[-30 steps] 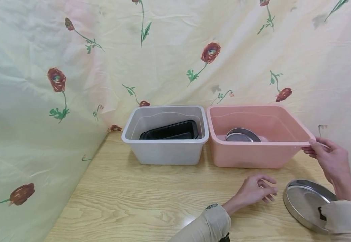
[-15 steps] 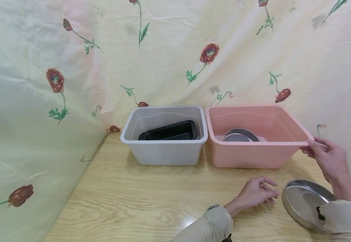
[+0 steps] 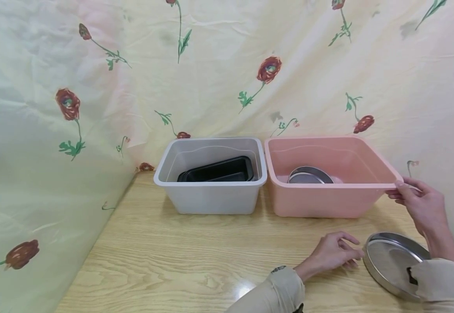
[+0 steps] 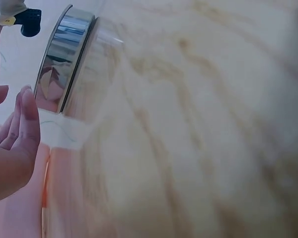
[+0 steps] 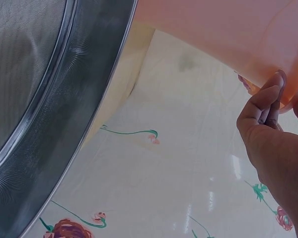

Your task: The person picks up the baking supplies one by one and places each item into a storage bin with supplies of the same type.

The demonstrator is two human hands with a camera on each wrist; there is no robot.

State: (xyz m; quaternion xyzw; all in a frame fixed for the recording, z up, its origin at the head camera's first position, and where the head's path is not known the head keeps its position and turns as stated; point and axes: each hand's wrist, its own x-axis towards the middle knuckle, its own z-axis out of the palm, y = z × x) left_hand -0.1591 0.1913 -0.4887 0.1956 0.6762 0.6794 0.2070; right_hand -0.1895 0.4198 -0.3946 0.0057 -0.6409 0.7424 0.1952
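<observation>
A round metal sieve (image 3: 393,263) with a mesh base lies on the wooden table at the right, partly covered by the right sleeve. Just left of it is my left hand (image 3: 334,251), fingers loosely bent and fingertips right at the sieve's rim in the head view. The left wrist view shows this hand's thumb and fingers apart, with nothing between them. At the pink bin (image 3: 321,202), my right hand (image 3: 426,211) pinches the front right corner of the rim between thumb and fingers. Mesh and the steel wall of the sieve (image 5: 84,84) fill the left of the right wrist view.
Inside the pink bin lies a smaller round metal piece (image 3: 311,174), its lower part hidden by the front wall. A grey bin (image 3: 213,200) stands beside it with black rectangular pans (image 3: 227,168) inside. Flower-patterned cloth (image 3: 211,78) hangs behind and at the left.
My left hand has moved slightly right, closing the small gap to the sieve. The right hand keeps its grip on the bin's rim. The head view has shifted slightly.
</observation>
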